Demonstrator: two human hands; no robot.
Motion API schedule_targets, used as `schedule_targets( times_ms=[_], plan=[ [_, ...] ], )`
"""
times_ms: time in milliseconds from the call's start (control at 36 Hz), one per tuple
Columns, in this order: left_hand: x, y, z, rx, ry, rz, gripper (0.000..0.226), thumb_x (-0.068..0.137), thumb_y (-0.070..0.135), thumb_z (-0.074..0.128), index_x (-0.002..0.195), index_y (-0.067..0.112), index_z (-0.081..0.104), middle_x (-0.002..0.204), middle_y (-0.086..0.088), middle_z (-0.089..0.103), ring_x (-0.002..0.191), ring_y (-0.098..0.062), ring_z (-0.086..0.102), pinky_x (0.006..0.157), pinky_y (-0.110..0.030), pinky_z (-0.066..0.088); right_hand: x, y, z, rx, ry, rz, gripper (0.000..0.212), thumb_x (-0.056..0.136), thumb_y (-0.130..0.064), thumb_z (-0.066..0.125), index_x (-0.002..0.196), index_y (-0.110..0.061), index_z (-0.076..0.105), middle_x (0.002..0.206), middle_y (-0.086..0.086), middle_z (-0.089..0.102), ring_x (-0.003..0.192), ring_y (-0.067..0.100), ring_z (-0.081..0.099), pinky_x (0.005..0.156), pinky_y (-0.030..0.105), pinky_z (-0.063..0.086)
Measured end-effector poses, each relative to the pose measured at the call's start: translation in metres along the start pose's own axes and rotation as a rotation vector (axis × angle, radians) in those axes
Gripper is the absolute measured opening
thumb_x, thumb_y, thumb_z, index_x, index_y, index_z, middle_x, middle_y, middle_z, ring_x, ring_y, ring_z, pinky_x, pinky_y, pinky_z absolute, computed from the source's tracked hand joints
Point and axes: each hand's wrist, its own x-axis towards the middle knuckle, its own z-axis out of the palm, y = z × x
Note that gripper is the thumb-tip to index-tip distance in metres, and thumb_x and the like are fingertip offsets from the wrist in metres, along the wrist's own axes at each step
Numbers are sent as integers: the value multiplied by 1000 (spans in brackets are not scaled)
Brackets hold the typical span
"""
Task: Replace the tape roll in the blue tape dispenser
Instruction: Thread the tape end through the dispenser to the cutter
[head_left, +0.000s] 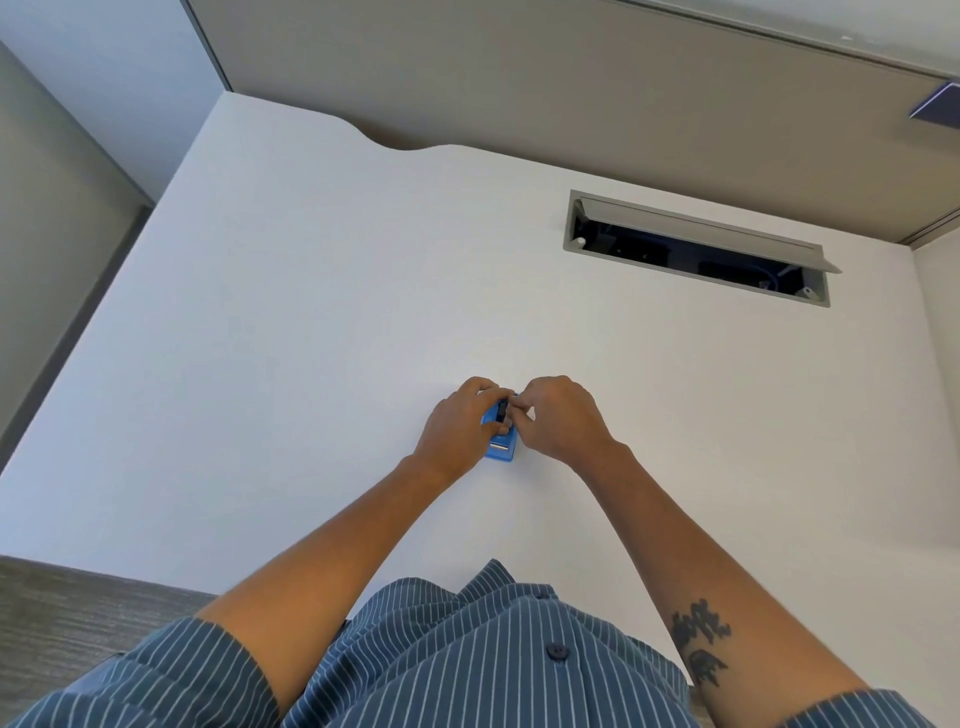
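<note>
The blue tape dispenser (500, 448) lies on the white tabletop (311, 312). The left hand (458, 426) grips its side; the right hand (558, 418) seems to pinch the dark hub (502, 410). Better to hold the body steady and lift the hub straight.

Bright, even indoor light, soft w/ faint shadows under the hands on the white desk (311, 312). Wide-angle bend at frame edges. Slightly soft detail overall; no glare.

Blue white-pinstriped short-sleeve buttoned shirt (467, 649); dark forearm tattoo (698, 639).
</note>
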Motion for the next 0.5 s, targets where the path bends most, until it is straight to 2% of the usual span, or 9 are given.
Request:
schedule_targets(
  times_ms=[111, 250, 389, 500],
  plan=[
    [0, 1, 0, 3, 2, 2, 39, 94, 23, 74, 133, 25, 67, 130, 7, 62, 109, -17, 65, 95, -36, 56, 2, -1, -1, 4, -16, 19, 25, 92, -22, 59, 75, -16, 76, 68, 3, 63, 62, 23, 52, 54, 33, 38],
    [0, 0, 0, 3, 3, 2, 40, 94, 23, 74, 132, 25, 67, 129, 7, 62, 108, -18, 65, 95, -38, 56, 3, -1, -2, 14, -22, 31, 26, 93, -22, 60, 72, -13, 73, 66, 6, 63, 60, 23, 49, 54, 33, 36],
    [-1, 1, 0, 10, 5, 8, 40, 94, 23, 74, 133, 24, 67, 129, 6, 62, 108, -18, 66, 95, -38, 56, 4, 0, -1, 10, -26, 36, 27, 93, -23, 60, 72, -14, 75, 67, 5, 65, 65, 28, 61, 54, 34, 40],
    [0, 1, 0, 8, 5, 10, 39, 94, 23, 75, 132, 25, 67, 129, 6, 62, 108, -18, 66, 95, -38, 57, 5, -1, -1, 4, -18, 31, 25, 91, -23, 61, 71, -14, 75, 66, 5, 66, 66, 28, 62, 54, 33, 38]
  ],
)
